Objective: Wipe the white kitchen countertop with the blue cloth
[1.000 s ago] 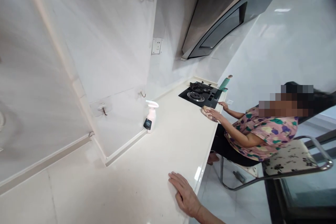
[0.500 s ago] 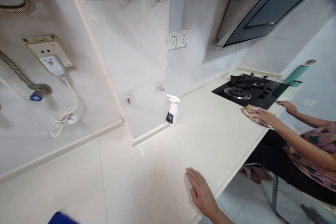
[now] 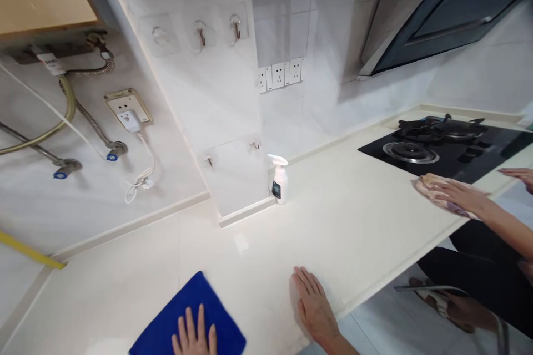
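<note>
My left hand (image 3: pixel 195 338) lies flat with spread fingers on a blue cloth (image 3: pixel 220 316), which is spread over the white countertop (image 3: pixel 333 205). Only the fingers and part of the back of that hand show at the bottom edge. Close to the counter's front edge, my right hand (image 3: pixel 314 308) rests palm down on the bare surface, fingers stretched out and holding nothing. A white spray bottle (image 3: pixel 280 183) with a dark label stands upright farther back, beside the wall corner.
At the right, another person's hand (image 3: pixel 462 197) presses a patterned cloth (image 3: pixel 428 186) near the black gas stove (image 3: pixel 375 150). A range hood (image 3: pixel 453 11) hangs above. Wall hooks (image 3: pixel 236 28), sockets (image 3: pixel 278 75), a plugged-in cord (image 3: pixel 144 177) and a yellow pipe (image 3: pixel 33 249) line the back.
The view has swung left. The blue cloth, barely in the frame before, now shows spread out with my left hand on it. My right hand stays flat on the counter.
</note>
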Demonstrator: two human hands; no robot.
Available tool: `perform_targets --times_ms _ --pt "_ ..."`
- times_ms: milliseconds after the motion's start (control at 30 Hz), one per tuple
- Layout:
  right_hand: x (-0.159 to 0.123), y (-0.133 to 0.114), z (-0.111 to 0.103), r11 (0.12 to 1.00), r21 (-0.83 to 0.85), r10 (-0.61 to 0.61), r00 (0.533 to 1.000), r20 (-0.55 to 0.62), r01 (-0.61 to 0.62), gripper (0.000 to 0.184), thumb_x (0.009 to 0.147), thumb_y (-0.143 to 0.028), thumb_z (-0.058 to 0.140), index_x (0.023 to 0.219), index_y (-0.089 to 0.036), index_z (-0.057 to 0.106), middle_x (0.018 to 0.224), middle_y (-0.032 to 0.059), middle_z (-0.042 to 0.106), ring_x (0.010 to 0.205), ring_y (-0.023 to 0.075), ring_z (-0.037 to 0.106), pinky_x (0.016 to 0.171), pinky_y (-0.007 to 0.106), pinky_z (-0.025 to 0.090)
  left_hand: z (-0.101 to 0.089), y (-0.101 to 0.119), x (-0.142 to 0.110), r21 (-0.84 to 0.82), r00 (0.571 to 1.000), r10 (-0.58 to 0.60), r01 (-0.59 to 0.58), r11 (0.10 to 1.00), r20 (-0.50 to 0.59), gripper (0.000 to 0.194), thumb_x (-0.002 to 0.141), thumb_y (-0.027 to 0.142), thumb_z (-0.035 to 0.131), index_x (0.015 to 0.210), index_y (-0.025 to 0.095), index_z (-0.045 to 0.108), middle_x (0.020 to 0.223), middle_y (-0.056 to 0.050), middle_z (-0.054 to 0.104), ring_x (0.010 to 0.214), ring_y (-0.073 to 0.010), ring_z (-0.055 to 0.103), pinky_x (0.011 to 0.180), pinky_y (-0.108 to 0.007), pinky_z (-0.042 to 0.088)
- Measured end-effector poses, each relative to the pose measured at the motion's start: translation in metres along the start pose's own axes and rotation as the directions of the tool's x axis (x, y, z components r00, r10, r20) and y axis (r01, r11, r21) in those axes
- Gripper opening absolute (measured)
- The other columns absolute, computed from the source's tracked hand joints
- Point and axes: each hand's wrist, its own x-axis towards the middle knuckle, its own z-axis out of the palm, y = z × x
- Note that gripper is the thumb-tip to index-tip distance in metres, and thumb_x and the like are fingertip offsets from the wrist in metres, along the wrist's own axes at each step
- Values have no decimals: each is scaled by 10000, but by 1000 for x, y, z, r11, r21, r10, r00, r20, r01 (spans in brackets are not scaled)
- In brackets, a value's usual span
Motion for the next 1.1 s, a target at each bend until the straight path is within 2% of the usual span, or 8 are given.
perform_targets --times_ms 200,367,467,567,667,833,1000,1100 --pt "0 3 2 980 194 52 997 -48 -42 630 796 -38 396 1413 -159 421 1457 80 532 1400 241 429 1065 506 556 -15 94 -1 -98 976 203 -195 976 75 520 955 357 371 1469 289 407 1601 -107 378 1499 -350 298 1201 -606 318" --pt "1 -1 -16 864 479 213 975 -67 -156 614 875 -61 341 1469 -218 339 1478 93 494 1388 188 447 1060 436 563 -22 170 0 -254 927 368 -340 905 69 617 952 490 406 1525 365 212 1650 -75 264 1522 -352 234 1207 -625 325" --pt "-1 -8 -23 819 564 125 992 5 -106 627 873 -66 345 1472 -250 353 1511 82 460 1406 187 429 1104 422 529 -21 217 1 -277 874 480 -444 852 74 674 949 510 408 1533 351 111 1653 -95 249 1517 -375 231 1188 -661 343" --pt "-5 -7 -14 813 568 126 991 48 -131 598 865 -81 359 1433 -260 419 1476 75 505 1374 196 471 1089 433 542 -24 247 2 -281 785 615 -575 769 75 683 962 412 387 1534 283 35 1648 -135 247 1528 -371 180 1197 -679 323" --pt "-7 9 2 834 523 191 981 30 -178 561 867 -109 368 1402 -256 456 1427 74 556 1330 216 519 1059 478 562 -37 251 7 -418 717 687 -592 689 116 695 961 408 386 1540 297 16 1660 -142 184 1526 -386 135 1195 -706 303" --pt "-10 27 15 874 425 231 971 60 -234 527 883 -124 358 1385 -246 465 1426 81 557 1306 219 541 1052 477 567 -61 230 22 -672 652 731 -451 588 201 644 965 561 303 1548 384 95 1674 -82 66 1529 -373 72 1225 -707 223" --pt "-19 31 12 938 296 181 983 36 -183 534 916 -153 381 1439 -263 379 1445 82 539 1336 236 513 1098 538 517 -64 227 34 -723 658 723 -394 567 208 613 958 592 276 1536 422 165 1681 -14 36 1540 -358 56 1240 -714 174" --pt "-26 56 10 944 247 220 975 22 -219 501 936 -182 380 1433 -248 377 1444 104 529 1342 259 501 1125 595 462 -59 228 42 -744 664 723 -382 548 191 598 950 601 308 1520 430 239 1684 2 77 1545 -349 84 1248 -705 167"
